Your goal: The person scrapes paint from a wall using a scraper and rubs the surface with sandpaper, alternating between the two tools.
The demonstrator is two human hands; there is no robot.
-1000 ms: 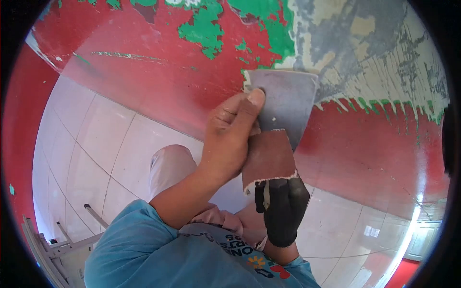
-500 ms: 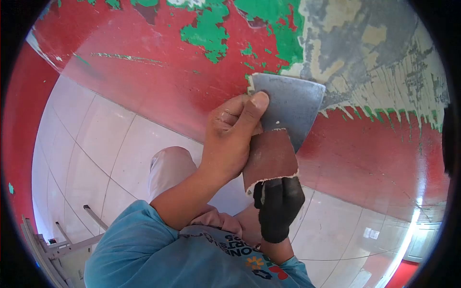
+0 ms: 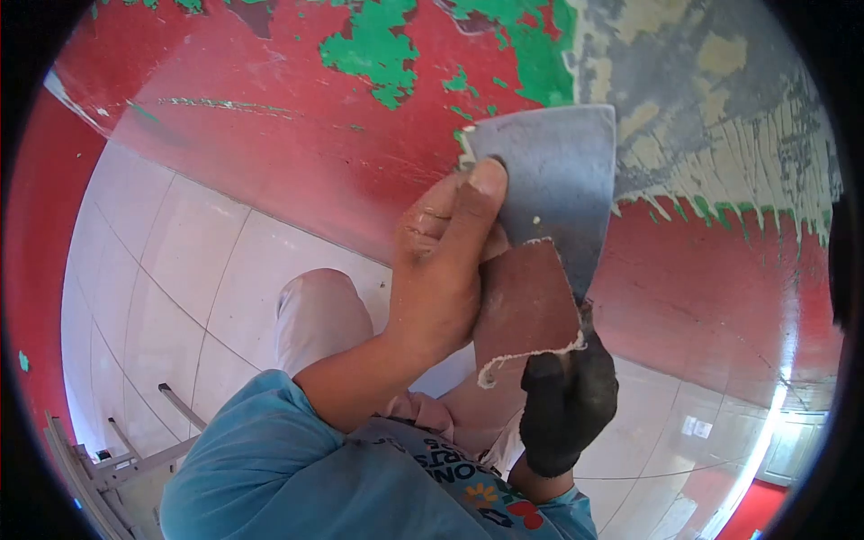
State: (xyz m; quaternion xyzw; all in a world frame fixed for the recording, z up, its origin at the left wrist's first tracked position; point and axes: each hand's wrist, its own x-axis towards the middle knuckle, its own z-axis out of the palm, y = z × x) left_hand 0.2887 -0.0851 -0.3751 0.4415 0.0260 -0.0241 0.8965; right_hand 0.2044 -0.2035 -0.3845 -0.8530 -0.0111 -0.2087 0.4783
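My bare left hand (image 3: pixel 450 247) pinches the left edge of a wide metal scraper (image 3: pixel 558 180), its thumb lying on the blade. A torn piece of brown sandpaper (image 3: pixel 526 301) lies over the lower part of the scraper, against the heel of my left hand. My right hand (image 3: pixel 571 400), in a black glove, is closed round the narrow lower end of the scraper, just below the sandpaper; the handle is mostly hidden. A small pale crumb sits on the blade. The blade's upper edge is close to the wall.
The red wall (image 3: pixel 297 171) has peeled green patches (image 3: pixel 369 54) and a grey, filler-streaked area (image 3: pixel 702 99) at upper right. White floor tiles (image 3: pixel 180 261) lie below. A metal ladder-like frame (image 3: pixel 135 468) stands at lower left, near my knee (image 3: pixel 324 315).
The scraper has turned more upright and risen slightly. Both hands and the sandpaper have shifted right, my gloved right hand the most, moving also a little down.
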